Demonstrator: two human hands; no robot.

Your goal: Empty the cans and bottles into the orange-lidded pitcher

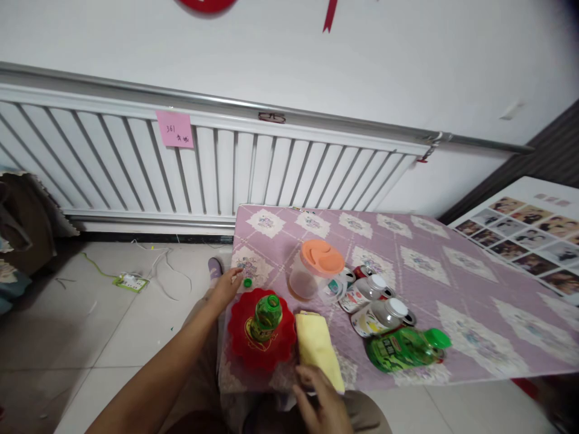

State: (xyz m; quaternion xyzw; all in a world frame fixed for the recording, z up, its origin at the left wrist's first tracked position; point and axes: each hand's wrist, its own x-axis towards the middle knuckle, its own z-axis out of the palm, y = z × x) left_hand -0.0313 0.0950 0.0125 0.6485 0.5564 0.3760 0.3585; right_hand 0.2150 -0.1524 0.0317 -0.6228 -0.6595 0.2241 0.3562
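Note:
My left hand (227, 288) hovers at the table's left edge, its fingers apart and loosely bent, with a small green bottle cap (247, 282) just beyond its fingertips. A green plastic bottle (268, 316) stands uncapped and upright in a scalloped red plate (283, 351). At the near table edge is my right hand (323, 401), thumb and fingers apart, holding nothing I can see. Its fingertips are by the lower end of a folded yellow cloth (316, 343); whether they touch it I cannot tell.
A clear container with an orange lid (323, 256) stands behind the cloth. To its right lie several bottles and cans, including a green-capped bottle (398, 349) and a white-capped bottle (373, 317). A radiator (217, 163) runs along the wall; a power strip (130, 281) lies on the floor.

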